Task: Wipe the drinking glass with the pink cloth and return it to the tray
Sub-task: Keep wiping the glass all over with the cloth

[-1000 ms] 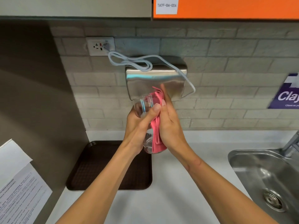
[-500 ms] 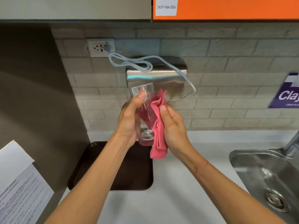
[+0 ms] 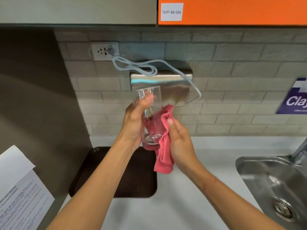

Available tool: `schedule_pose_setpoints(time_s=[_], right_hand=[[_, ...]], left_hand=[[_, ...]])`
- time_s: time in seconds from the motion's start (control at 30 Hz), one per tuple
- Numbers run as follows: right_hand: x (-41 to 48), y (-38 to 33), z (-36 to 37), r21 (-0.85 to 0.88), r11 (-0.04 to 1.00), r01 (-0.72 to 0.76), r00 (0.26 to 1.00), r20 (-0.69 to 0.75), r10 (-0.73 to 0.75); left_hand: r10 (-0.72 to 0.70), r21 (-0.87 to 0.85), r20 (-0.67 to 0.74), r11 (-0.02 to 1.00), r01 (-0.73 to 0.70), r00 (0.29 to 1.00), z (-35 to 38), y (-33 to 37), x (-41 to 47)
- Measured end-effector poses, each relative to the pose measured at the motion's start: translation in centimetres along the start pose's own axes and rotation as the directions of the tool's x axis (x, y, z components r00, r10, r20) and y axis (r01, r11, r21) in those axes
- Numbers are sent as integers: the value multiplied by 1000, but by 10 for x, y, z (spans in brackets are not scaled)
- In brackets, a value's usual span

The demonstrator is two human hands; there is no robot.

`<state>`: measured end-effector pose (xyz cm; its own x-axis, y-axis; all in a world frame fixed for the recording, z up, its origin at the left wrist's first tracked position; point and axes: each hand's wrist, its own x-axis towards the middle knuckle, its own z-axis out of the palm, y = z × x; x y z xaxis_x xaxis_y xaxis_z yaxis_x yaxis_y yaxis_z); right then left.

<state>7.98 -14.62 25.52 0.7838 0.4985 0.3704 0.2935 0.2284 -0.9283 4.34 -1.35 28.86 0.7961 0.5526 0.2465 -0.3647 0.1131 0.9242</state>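
Observation:
My left hand point(image 3: 135, 121) grips a clear drinking glass point(image 3: 152, 113) held upright in the air above the counter, thumb across its side. My right hand point(image 3: 180, 140) holds the pink cloth point(image 3: 164, 155) bunched against the glass's right side and base; the cloth's loose end hangs below. A dark brown tray point(image 3: 136, 185) lies flat on the counter underneath, partly hidden by my left forearm, with nothing on it that I can see.
A steel wall-mounted unit point(image 3: 174, 87) with a white cable sits just behind the glass. A steel sink point(image 3: 274, 185) is at the right. Printed paper sheets point(image 3: 21, 196) lie at the lower left. White countertop point(image 3: 174, 205) spreads between tray and sink.
The glass has been tipped upright and raised slightly. The right hand has slid the cloth down from the glass's upper side to its lower side and base.

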Motion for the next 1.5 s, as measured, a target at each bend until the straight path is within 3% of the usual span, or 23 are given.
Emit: schedule_pose_setpoints(time_s=[0.1, 0.2, 0.33, 0.5, 0.57, 0.63, 0.73, 0.87, 0.97, 1.1, 1.23, 1.4, 1.5], right_hand=[[-24, 12, 8, -200, 952, 233, 972, 66, -224], [-10, 12, 13, -386, 849, 361, 932, 114, -344], [23, -20, 15, -415, 844, 339, 940, 110, -323], [-1, 3, 17, -394, 801, 450, 893, 207, -400], [-2, 6, 13, -291, 881, 374, 924, 194, -328], [7, -7, 10, -190, 973, 132, 989, 89, -117], [18, -17, 9, -141, 987, -72, 997, -3, 72], [11, -4, 16, -166, 986, -20, 993, -118, 0], [7, 11, 18, -248, 965, 89, 978, -164, -132], [13, 4, 17, -281, 931, 234, 953, -123, -277], [29, -12, 10, -245, 927, 285, 954, -21, -299], [-7, 9, 7, -495, 740, 454, 891, 237, -388], [-5, 9, 5, -497, 711, 498, 867, 303, -396]], left_hand=[[-34, -59, -75, 998, 29, 997, -1, 0, 0], [-63, -49, -27, 997, 62, 998, 5, -8, -8], [-76, -116, 8, 990, 77, 997, 13, -12, -18], [-13, -184, -25, 983, 8, 1000, 1, 0, -6], [2, -139, -45, 990, -8, 999, 0, -2, -6], [28, -82, -75, 996, -34, 997, 3, -7, -9], [99, -11, -123, 995, -101, 987, 7, -17, -9], [336, 363, -247, 902, -235, 909, 13, -23, -3], [321, 481, -202, 855, -192, 925, 21, -25, -3], [242, 386, -158, 907, -165, 957, 27, -23, -12], [205, 206, -112, 962, -179, 972, 28, -20, -14], [34, 12, -149, 999, -32, 988, 12, -13, -3], [-84, -109, -80, 991, 75, 993, 3, -16, -2]])
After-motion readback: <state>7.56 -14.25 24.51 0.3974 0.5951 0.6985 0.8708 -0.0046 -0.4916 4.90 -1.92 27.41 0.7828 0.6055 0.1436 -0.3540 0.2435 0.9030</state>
